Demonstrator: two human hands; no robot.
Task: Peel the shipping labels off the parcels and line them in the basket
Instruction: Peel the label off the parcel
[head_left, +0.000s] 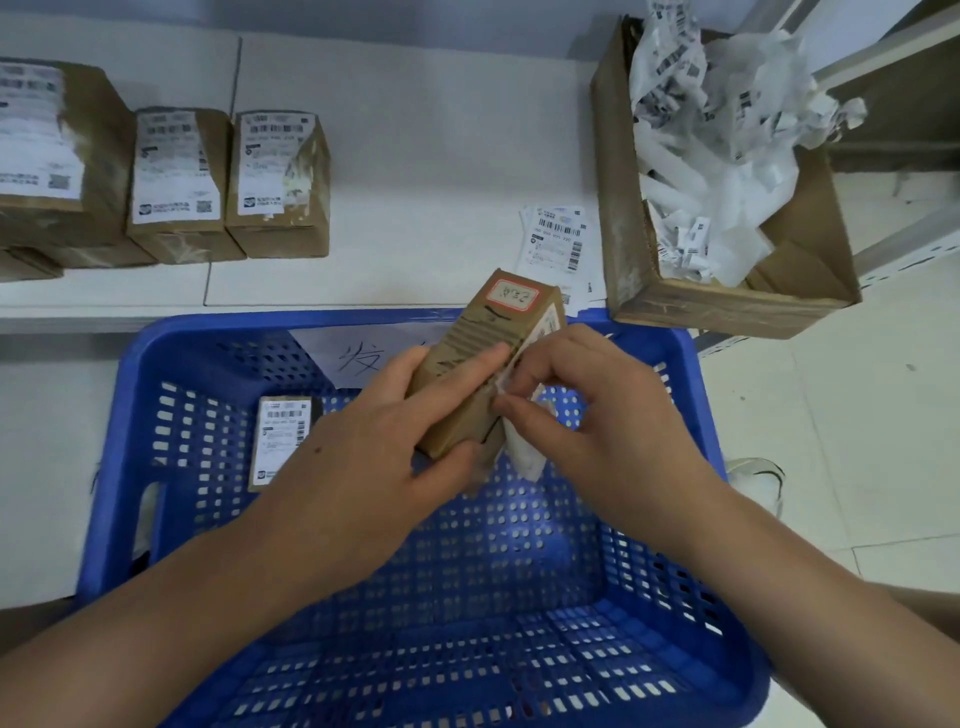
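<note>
Above the white bench (415, 208) and blue basket (130, 415), the left hand (363, 431) clasps a small cardboard parcel (478, 364) while the right hand (587, 410) pinches its half-lifted shipping label (524, 457); a slow, low pull should keep it whole.

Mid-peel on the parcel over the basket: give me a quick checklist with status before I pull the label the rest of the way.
1. Parcel held firm: left hand grips it, ok.
2. Label caught: right hand pinches its lifted edge, ok.
3. Label coming off whole: cannot tell, partly hidden behind the fingers.
4. Blue basket below with bare floor to line: ok; one labelled parcel lies in it.
5. Scrap box on the right, piled with peeled paper: room left, cannot tell.
</note>
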